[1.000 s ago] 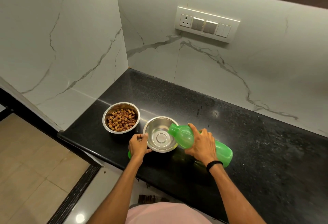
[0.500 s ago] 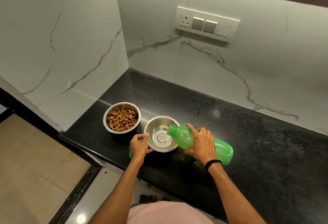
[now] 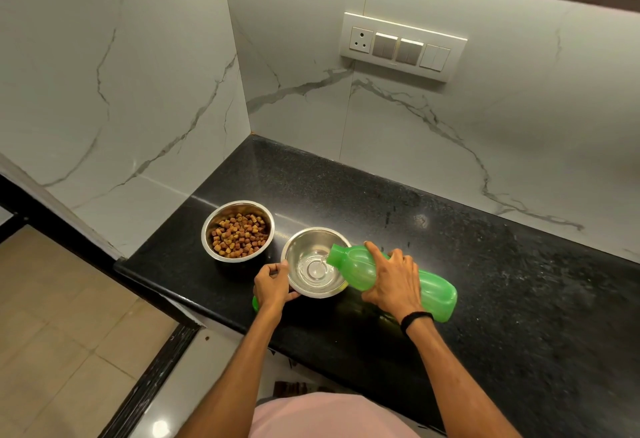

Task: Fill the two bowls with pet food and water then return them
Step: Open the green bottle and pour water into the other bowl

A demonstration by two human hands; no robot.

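On the speckled black stone counter [image 3: 485, 281], a round, polished steel food bowl [image 3: 242, 206] holds brown kibble [image 3: 239, 235] in small cubes. Just right of it, the left hand [image 3: 273, 285] pinches the near rim of the water bowl [image 3: 301, 247], which is also shiny steel. The right hand [image 3: 393, 281] wraps around a smooth, translucent green plastic bottle [image 3: 433, 290] tipped with its mouth over that bowl. Half a second earlier the bowl looked dry; now a thin stream falls and clear water [image 3: 315, 269] pools at its bottom.

Dim, even light; wide-angle edge warp
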